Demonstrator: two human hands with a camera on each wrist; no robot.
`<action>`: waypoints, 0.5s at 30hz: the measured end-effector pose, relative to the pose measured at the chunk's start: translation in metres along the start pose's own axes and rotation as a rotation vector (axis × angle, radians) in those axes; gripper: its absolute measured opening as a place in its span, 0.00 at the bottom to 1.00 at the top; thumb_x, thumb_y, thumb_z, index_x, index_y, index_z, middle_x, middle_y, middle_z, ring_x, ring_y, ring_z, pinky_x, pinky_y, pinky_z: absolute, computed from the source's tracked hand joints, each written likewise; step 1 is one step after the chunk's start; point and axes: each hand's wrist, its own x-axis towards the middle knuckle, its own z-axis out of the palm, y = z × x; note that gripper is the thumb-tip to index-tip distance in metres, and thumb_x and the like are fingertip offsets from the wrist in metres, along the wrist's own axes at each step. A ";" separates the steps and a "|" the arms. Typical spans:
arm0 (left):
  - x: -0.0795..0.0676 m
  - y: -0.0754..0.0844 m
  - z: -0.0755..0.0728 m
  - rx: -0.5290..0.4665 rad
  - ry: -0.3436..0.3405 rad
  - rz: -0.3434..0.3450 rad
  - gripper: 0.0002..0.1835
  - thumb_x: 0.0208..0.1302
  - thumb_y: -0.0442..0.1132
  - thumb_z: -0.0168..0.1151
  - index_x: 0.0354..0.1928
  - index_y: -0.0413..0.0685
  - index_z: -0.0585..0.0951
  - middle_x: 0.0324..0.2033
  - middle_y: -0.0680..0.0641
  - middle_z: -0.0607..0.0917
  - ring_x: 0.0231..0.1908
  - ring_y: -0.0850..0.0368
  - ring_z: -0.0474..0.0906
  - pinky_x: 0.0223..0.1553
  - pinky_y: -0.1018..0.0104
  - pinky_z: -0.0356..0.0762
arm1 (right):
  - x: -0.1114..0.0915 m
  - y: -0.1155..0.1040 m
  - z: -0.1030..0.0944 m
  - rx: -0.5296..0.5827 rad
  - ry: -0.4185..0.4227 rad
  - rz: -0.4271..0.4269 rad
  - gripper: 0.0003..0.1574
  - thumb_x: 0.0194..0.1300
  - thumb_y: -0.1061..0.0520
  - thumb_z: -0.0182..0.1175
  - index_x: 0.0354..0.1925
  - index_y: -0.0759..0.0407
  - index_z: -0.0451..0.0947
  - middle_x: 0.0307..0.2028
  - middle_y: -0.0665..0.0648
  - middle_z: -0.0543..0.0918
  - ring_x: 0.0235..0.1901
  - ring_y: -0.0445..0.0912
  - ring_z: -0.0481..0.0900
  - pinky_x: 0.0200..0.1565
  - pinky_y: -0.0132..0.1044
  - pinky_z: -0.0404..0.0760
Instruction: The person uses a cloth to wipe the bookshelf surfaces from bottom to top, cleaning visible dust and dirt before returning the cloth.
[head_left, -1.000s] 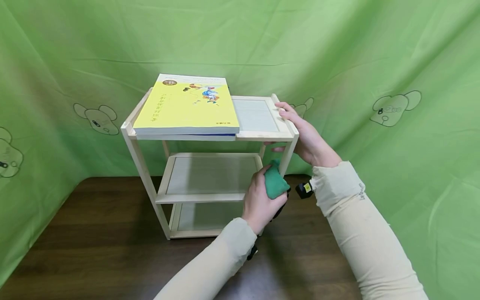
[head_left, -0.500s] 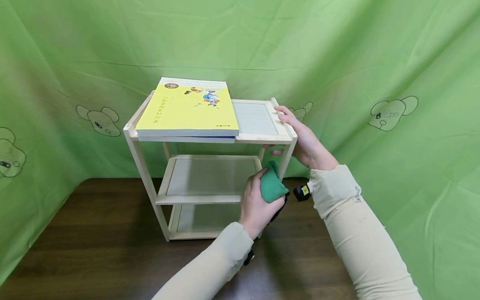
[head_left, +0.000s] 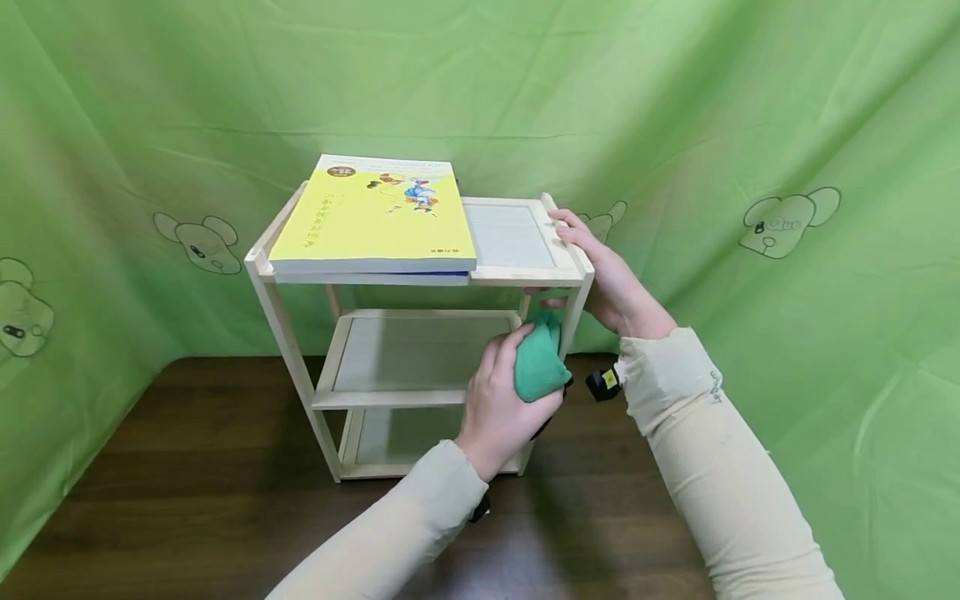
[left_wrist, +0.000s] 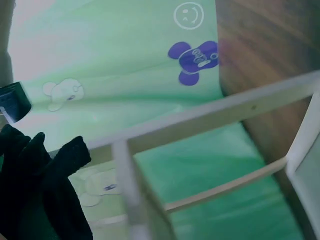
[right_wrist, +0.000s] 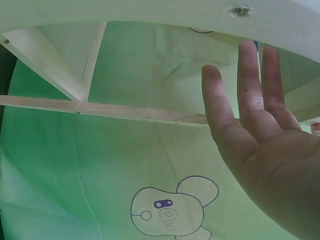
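My left hand [head_left: 501, 412] grips a bunched green cloth [head_left: 540, 360] beside the front right post of a pale wooden shelf rack [head_left: 397, 398]. In the left wrist view the cloth [left_wrist: 65, 165] looks almost black, near the post [left_wrist: 132, 185]. My right hand [head_left: 618, 287] holds the right side rail of the top shelf. Two of its digits lie over the rail, while other fingers reach beneath. The right wrist view shows three fingers [right_wrist: 250, 95] of that hand extended under the shelf. Whether the cloth touches the post is hard to tell.
A yellow-covered book [head_left: 378, 212] lies on another book across the left of the top shelf, jutting slightly over its front edge. Green curtains [head_left: 480, 83] with printed bear heads surround the rack. It stands on a dark wooden floor [head_left: 210, 467].
My left hand has shifted left and slightly nearer with the cloth, which now shows more of its rounded face. The right hand keeps its place on the rail.
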 end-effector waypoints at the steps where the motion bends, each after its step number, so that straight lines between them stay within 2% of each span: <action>1: 0.001 0.002 -0.004 0.004 0.006 0.029 0.40 0.44 0.45 0.71 0.63 0.57 0.66 0.51 0.48 0.73 0.41 0.53 0.76 0.38 0.59 0.76 | 0.001 0.000 0.000 0.000 -0.002 -0.006 0.27 0.67 0.39 0.44 0.63 0.31 0.54 0.60 0.59 0.62 0.40 0.60 0.80 0.39 0.48 0.74; 7: 0.010 0.017 -0.023 0.054 0.025 0.253 0.42 0.42 0.45 0.72 0.63 0.53 0.65 0.51 0.47 0.71 0.45 0.54 0.74 0.43 0.61 0.76 | 0.000 -0.001 0.004 0.028 -0.018 -0.041 0.28 0.68 0.41 0.43 0.64 0.35 0.53 0.59 0.57 0.63 0.41 0.59 0.79 0.46 0.47 0.73; 9: 0.012 0.024 -0.029 0.088 0.024 0.344 0.43 0.41 0.46 0.72 0.63 0.51 0.66 0.52 0.45 0.70 0.48 0.54 0.73 0.46 0.61 0.74 | -0.003 -0.003 0.007 0.035 -0.028 -0.048 0.27 0.69 0.42 0.42 0.65 0.36 0.53 0.56 0.57 0.65 0.39 0.58 0.80 0.44 0.44 0.76; 13: 0.018 0.039 -0.043 0.163 0.045 0.504 0.43 0.40 0.48 0.71 0.63 0.48 0.66 0.54 0.43 0.70 0.51 0.52 0.72 0.47 0.62 0.72 | 0.000 0.000 0.003 0.094 -0.044 -0.066 0.27 0.69 0.43 0.44 0.65 0.37 0.53 0.56 0.55 0.65 0.40 0.51 0.79 0.42 0.39 0.77; 15: 0.023 0.048 -0.050 0.188 0.059 0.557 0.43 0.40 0.48 0.71 0.62 0.48 0.66 0.54 0.42 0.70 0.51 0.52 0.72 0.45 0.62 0.72 | 0.004 0.001 -0.001 0.194 -0.092 -0.071 0.27 0.69 0.45 0.46 0.64 0.38 0.55 0.57 0.55 0.65 0.43 0.48 0.77 0.44 0.37 0.76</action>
